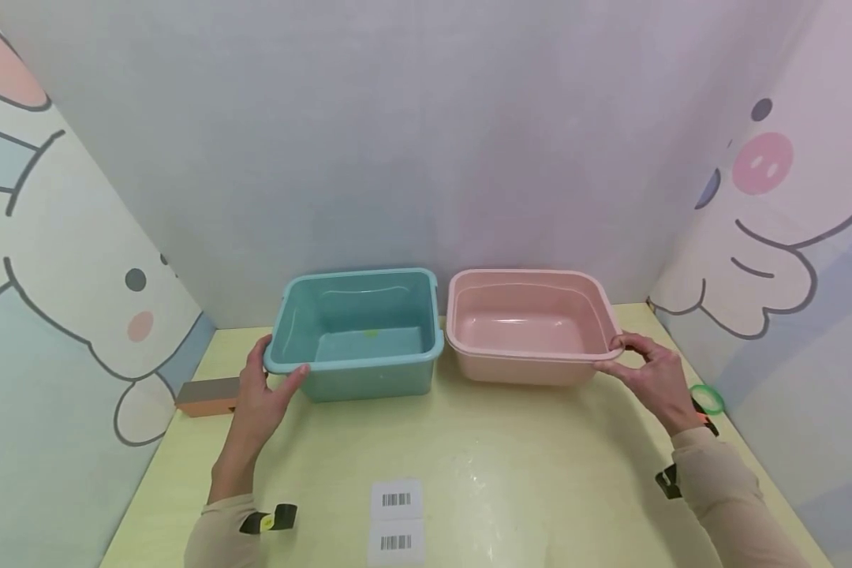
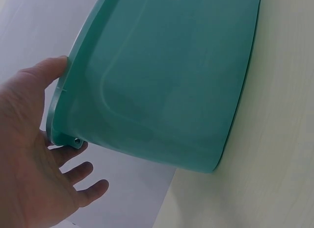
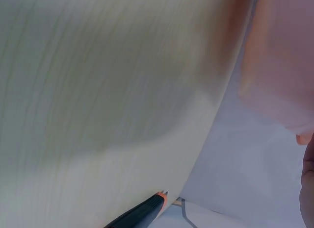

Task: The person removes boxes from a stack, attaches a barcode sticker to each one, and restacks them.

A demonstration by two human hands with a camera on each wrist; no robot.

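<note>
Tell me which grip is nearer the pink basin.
Right. The right grip holds the pink basin at its front right corner; the left grip holds the teal basin's front left corner.

I've got a pale yellow tbl (image 1: pixel 490 450) w/ 2 barcode labels (image 1: pixel 396 511) low in head view, one above the other. Grey/orange block (image 1: pixel 207 396) sits near the L wall (image 1: pixel 35 410), which has a cartoon animal (image 1: pixel 85 237). I see a green ring (image 1: pixel 717 406) by the R wall, its cartoon pink-snouted (image 1: pixel 763 162). R wrist cam gives me a blk tool (image 3: pixel 140 213) w/ orange collar. Back wall (image 1: pixel 426 142): plain, greyish.
</note>
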